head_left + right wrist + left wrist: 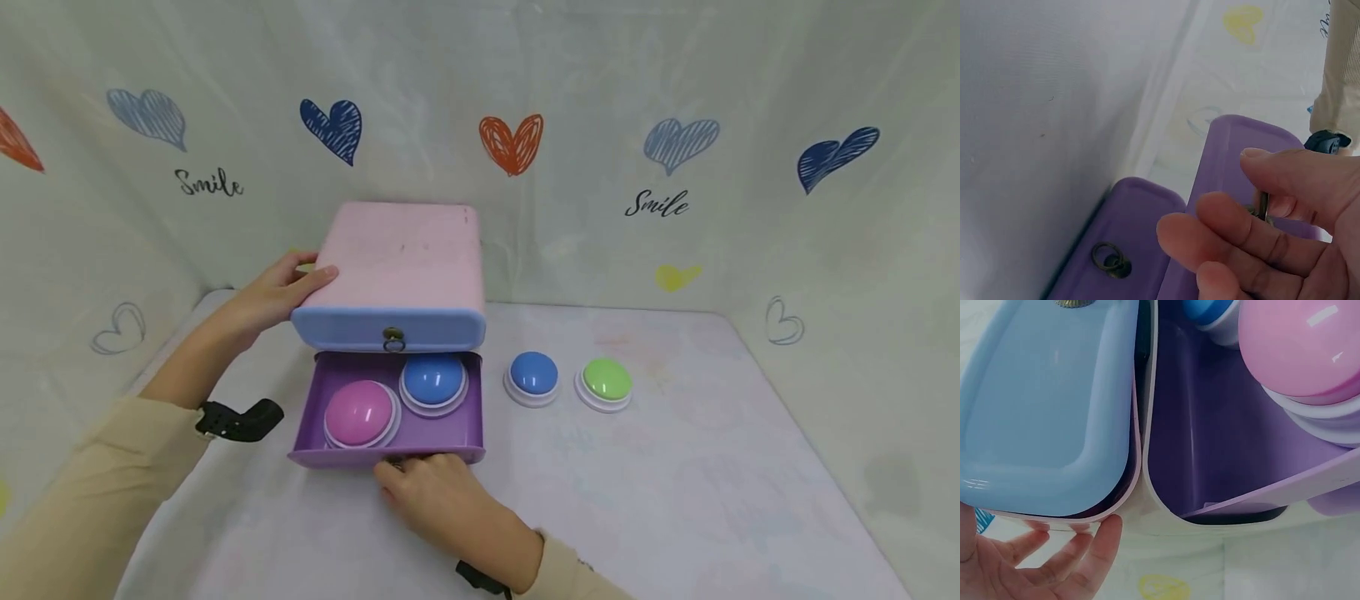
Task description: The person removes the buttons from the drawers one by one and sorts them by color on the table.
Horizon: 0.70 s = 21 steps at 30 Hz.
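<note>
A small pink drawer cabinet stands at the back, its blue top drawer closed. Below that, a purple drawer is pulled out, holding a pink push button and a blue push button with white bases. My left hand rests against the cabinet's left side, thumb on top; its fairly straight fingers touch the side wall in the left wrist view. At the purple drawer's front, my right hand pinches the metal ring pull between thumb and fingers.
Right of the cabinet, a smaller blue button and a green button sit on the white table. Another purple drawer front with its own ring pull shows in the right wrist view. A heart-printed curtain hangs behind.
</note>
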### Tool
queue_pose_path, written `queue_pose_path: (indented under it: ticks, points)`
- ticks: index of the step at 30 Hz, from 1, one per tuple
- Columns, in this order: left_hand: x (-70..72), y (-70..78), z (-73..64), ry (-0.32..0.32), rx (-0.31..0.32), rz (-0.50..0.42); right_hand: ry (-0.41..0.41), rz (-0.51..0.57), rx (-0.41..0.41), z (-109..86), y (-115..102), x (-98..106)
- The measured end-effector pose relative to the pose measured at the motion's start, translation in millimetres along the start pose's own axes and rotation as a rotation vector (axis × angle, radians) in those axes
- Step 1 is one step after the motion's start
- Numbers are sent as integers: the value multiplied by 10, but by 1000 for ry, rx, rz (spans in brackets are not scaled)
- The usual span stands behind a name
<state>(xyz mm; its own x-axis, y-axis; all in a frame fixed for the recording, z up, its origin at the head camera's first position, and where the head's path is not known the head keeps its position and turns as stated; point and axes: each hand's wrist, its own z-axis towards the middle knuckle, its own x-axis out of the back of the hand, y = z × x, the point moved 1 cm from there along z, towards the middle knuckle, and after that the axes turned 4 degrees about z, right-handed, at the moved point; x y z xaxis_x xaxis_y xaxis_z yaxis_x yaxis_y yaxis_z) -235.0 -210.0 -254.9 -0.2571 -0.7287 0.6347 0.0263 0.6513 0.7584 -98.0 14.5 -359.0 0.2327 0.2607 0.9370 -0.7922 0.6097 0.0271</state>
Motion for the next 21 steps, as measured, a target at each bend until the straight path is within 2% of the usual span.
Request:
queue_pose_path:
  ticks: [5,9,18,21]
  points:
    - [-15,23,10,8,-14,6,32,-22,-12,-21,-11,-15]
    - [-14,10,25,3,-17,2,58,-81,15,-56,-67,-6]
    - [-10,-3,15,8,-14,-6,11,-71,12,-122,-216,21]
    - [-7,0,1,12,-13,-4,19,-83,29,-141,-248,13]
